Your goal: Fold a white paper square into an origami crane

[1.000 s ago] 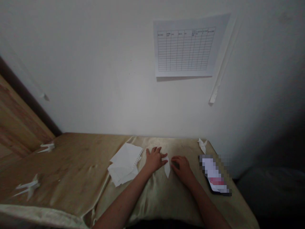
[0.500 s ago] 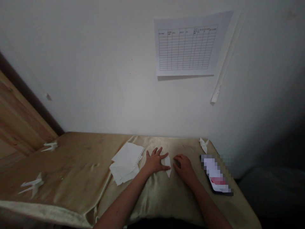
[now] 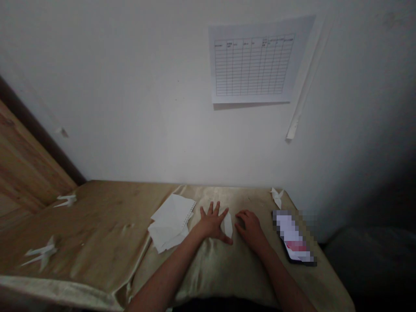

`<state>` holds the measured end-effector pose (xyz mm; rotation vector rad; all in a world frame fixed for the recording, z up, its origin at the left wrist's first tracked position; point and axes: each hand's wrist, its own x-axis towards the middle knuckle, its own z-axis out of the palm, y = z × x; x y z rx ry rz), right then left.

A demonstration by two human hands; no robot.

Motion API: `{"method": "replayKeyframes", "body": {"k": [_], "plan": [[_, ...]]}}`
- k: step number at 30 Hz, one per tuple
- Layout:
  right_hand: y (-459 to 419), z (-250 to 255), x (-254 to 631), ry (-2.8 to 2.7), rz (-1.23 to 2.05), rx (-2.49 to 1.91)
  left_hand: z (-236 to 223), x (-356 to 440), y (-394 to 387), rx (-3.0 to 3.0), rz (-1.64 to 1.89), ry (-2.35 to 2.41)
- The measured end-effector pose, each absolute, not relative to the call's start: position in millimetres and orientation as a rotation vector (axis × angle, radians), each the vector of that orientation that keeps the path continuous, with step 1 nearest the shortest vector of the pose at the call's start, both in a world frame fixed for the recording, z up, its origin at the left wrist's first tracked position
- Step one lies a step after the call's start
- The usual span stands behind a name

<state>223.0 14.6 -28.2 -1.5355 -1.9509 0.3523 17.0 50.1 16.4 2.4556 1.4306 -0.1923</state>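
A small folded piece of white paper (image 3: 228, 224) lies on the gold cloth between my two hands. My left hand (image 3: 213, 224) rests over its left side with fingers spread; the thumb covers the paper's lower tip and the index finger touches near its upper end. Part of the paper is hidden under that hand. Just to the right, my right hand (image 3: 249, 227) is lowered to the cloth, apart from the paper. Its fingers are loosely curled, thumb away from the index finger, with nothing seen between them.
Loose white paper sheets (image 3: 170, 221) lie left of my hands. At right are a phone (image 3: 294, 240) and a folded paper bird (image 3: 277, 197). Two more paper birds (image 3: 67, 200) sit far left. A printed table sheet (image 3: 255, 65) hangs on the wall behind.
My left thumb has slid down along the folded paper to its lower tip, and the hand has opened wider. My right hand has hardly moved.
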Motion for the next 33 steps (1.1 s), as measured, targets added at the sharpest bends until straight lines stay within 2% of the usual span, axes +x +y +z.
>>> {"method": "replayKeyframes", "body": {"k": [7, 16, 33], "plan": [[15.1, -26.5, 222.8, -1.957, 0.375, -1.499, 3.0, 10.0, 38.7, 2.506, 0.103, 1.491], [14.2, -22.4, 219.3, -1.967, 0.396, -1.421, 2.7, 7.7, 40.0, 2.44, 0.3, 1.461], [13.4, -20.2, 213.6, -2.046, 0.408, -1.351, 4.3, 3.5, 40.8, 2.447, 0.274, 1.423]]}}
